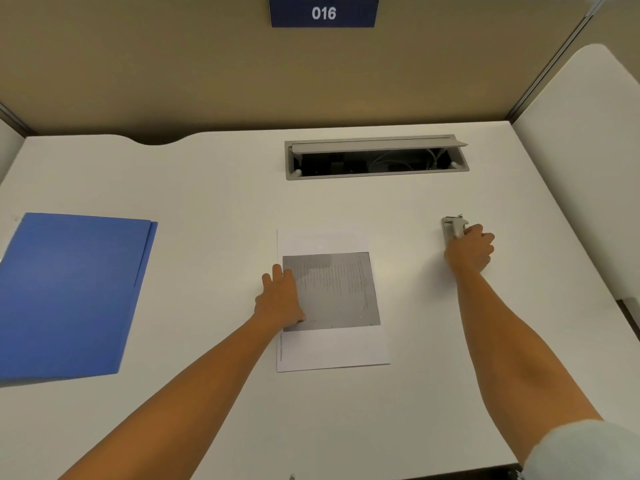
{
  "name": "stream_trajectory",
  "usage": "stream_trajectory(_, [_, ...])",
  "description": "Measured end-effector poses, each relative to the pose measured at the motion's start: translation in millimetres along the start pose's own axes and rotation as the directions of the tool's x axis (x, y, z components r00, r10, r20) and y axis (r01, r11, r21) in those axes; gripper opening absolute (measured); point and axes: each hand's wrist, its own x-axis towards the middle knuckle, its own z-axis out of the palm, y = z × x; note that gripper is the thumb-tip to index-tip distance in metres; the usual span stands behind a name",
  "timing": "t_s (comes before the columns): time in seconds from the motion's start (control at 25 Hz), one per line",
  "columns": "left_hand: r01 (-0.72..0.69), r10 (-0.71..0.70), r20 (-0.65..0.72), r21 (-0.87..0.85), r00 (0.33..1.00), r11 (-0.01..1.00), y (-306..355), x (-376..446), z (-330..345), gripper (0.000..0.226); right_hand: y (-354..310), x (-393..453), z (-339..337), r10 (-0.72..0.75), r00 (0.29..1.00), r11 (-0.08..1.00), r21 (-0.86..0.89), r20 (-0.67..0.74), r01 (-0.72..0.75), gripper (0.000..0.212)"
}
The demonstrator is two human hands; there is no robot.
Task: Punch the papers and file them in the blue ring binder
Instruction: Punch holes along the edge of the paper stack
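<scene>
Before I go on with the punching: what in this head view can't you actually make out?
- Hole punch: the right hand covers most of it, so its slot is hidden.
- Papers: a grey block blurs the text; the number of sheets is unclear.
- Blue binder: closed and cut off by the left edge, so the rings are unseen.
- Left hand: it hides the papers' left margin.

Left hand: my palm lies flat, fingers spread.
Right hand: my arm reaches forward, fingers curled closed.
</scene>
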Motion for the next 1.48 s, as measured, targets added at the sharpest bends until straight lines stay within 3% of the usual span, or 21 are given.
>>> stream_trajectory(0.16, [0.006,-0.006,0.001,-0.014,1.0,1.0,-0.8,-1.4,-0.7,0.08,-2.1,-12.0,-0.7,-0.039,0.999,0.999,0.02,0.029,0.039,0.036])
stream_trajectory(0.4, [-0.001,0.001,-0.01,-0.019,1.0,1.0,-1.4,-7.5,-1.7,0.077,-28.4,-55.5,4.1,0.015,0.985,0.987,0.152,0.173,-0.042,0.043])
stream_trajectory(0.52, [0.003,-0.003,-0.013,-0.02,1.0,1.0,-3.6,-9.5,-2.3,0.079,-54.1,-95.7,6.2,-0.098,0.978,0.957,0.289,0.185,0.041,0.033])
stream_trajectory(0.6, [-0.02,0.005,-0.094,-0.156,0.996,0.987,-4.4,-10.1,-5.9,0.073,-71.5,-132.5,10.7,-0.227,0.952,0.926,0.348,0.206,0.146,0.028])
stream_trajectory(0.64, [-0.039,-0.009,-0.151,-0.312,0.988,0.949,-4.0,-10.5,-9.5,0.065,-79.3,-152.8,14.0,-0.294,0.932,0.908,0.367,0.21,0.204,0.026])
stream_trajectory(0.68, [-0.046,-0.062,-0.194,-0.509,0.979,0.86,-3.1,-10.3,-14.0,0.053,-85.9,-174.2,18.0,-0.355,0.911,0.888,0.38,0.211,0.258,0.024])
stream_trajectory(0.72, [-0.026,-0.146,-0.181,-0.707,0.972,0.707,-2.4,-12.4,-20.2,0.039,-91.8,-195.5,22.5,-0.41,0.888,0.867,0.391,0.209,0.308,0.021])
stream_trajectory(0.8, [0.097,-0.239,0.03,-0.957,0.97,0.272,-1.4,-17.9,-34.6,0.029,-100.8,-235.8,33.9,-0.486,0.847,0.828,0.422,0.213,0.369,0.016])
stream_trajectory(0.84, [0.163,-0.195,0.14,-0.98,0.971,0.11,-3.1,-18.9,-39.9,0.035,-104.7,-255.2,37.8,-0.496,0.834,0.815,0.46,0.242,0.351,0.019])
stream_trajectory(0.88, [0.201,-0.118,0.197,-0.979,0.973,0.024,-7.1,-20.9,-44.2,0.042,-109.2,-273.1,40.4,-0.505,0.819,0.801,0.501,0.273,0.327,0.028])
stream_trajectory(0.96, [0.209,-0.031,0.21,-0.978,0.977,-0.013,-20.0,-23.6,-45.2,0.042,-112.3,-301.6,50.4,-0.567,0.765,0.754,0.566,0.305,0.334,0.034])
stream_trajectory(1.04, [0.172,-0.122,0.175,-0.984,0.977,-0.036,-38.7,-24.9,-40.6,0.036,-112.6,-318.0,55.6,-0.684,0.649,0.709,0.513,0.332,0.484,0.024])
stream_trajectory(1.08, [0.154,-0.211,0.163,-0.986,0.964,-0.062,-48.9,-23.2,-37.9,0.031,-110.0,-319.7,58.3,-0.732,0.573,0.677,0.485,0.369,0.553,0.031])
stream_trajectory(1.16, [0.138,-0.367,0.137,-0.99,0.92,-0.025,-66.6,-17.3,-32.2,0.031,-102.8,-313.2,57.7,-0.781,0.478,0.624,0.474,0.402,0.622,0.045])
stream_trajectory(1.2, [0.148,-0.414,0.102,-0.986,0.905,0.08,-73.1,-14.4,-30.4,0.039,-97.6,-305.8,58.9,-0.777,0.493,0.629,0.481,0.392,0.611,0.049])
stream_trajectory(1.32, [0.164,-0.428,-0.059,-0.87,0.902,0.465,-80.7,-10.7,-23.2,0.065,-77.9,-274.5,59.5,-0.626,0.708,0.767,0.421,0.325,0.484,0.05])
stream_trajectory(1.4, [0.107,-0.401,-0.158,-0.819,0.902,0.564,-80.9,-9.8,-16.3,0.064,-63.5,-252.5,59.6,-0.483,0.841,0.869,0.252,0.243,0.426,0.056])
stream_trajectory(1.48, [0.095,-0.403,-0.194,-0.798,0.895,0.595,-78.4,-9.1,-12.2,0.059,-51.0,-235.1,55.0,-0.347,0.921,0.936,0.123,0.178,0.329,0.071])
